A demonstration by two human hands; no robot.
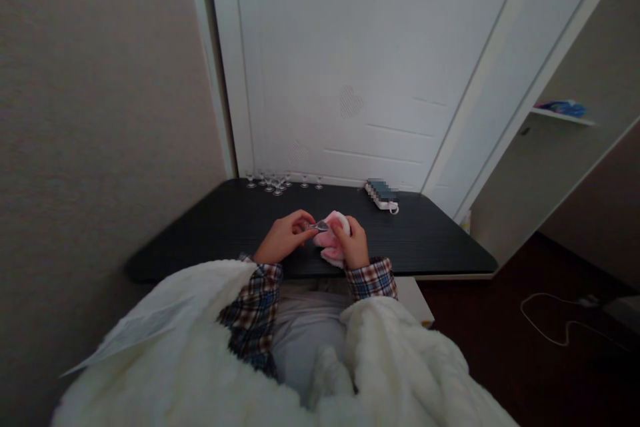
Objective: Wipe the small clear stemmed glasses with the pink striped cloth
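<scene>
Above the near part of the black tabletop (pixel 225 227), my left hand (pixel 283 236) pinches a small clear stemmed glass (pixel 321 226), which lies on its side with one end pointing to the right. In my right hand (pixel 354 243) is a soft pink cloth with white edges (pixel 332 241), bunched up and partly hanging below the fingers. The glass's right end touches or lies just in front of the cloth; I cannot tell which. Several similar small clear glasses (pixel 277 188) stand along the back left edge of the tabletop.
A phone-like device with a white case and loop (pixel 382 196) lies at the back right. Behind the tabletop rises a white panel door (pixel 320 67). A fluffy white garment (pixel 165 360) covers my lap and sides. A white cable (pixel 545 340) lies on the dark floor at right.
</scene>
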